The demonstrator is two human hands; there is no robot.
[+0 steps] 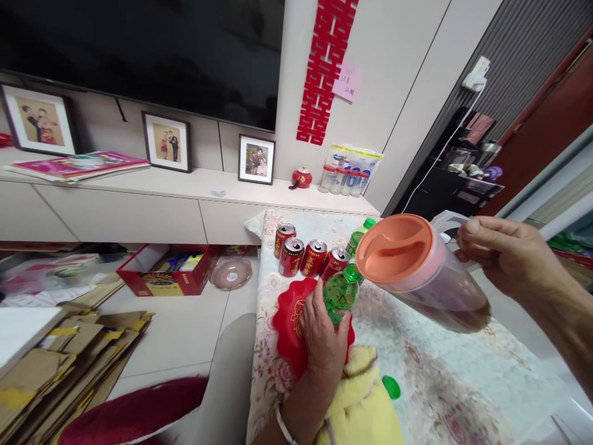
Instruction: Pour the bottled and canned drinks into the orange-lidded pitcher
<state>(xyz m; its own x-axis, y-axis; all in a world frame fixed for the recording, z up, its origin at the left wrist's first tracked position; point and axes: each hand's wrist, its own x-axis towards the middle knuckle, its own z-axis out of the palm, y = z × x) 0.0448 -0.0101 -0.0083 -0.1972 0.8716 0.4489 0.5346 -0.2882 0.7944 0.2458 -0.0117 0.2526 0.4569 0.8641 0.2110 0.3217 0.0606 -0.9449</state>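
One large translucent plastic pitcher [456,290], orange-lidded, tilted, right of centre; right hand [504,253] curled closed round its handle [445,220]. Overtilting could spill its brown liquid [463,315]. Left hand [324,340] wraps green plastic bottle [340,293], centre. Four red metal cans [314,259] crowd behind. Loose round green cap [391,387], lower right of centre.

Red cans [315,259] block the way beyond my left hand [322,339]; I could pass over the desk [445,386], right of the loose green cap [391,387].
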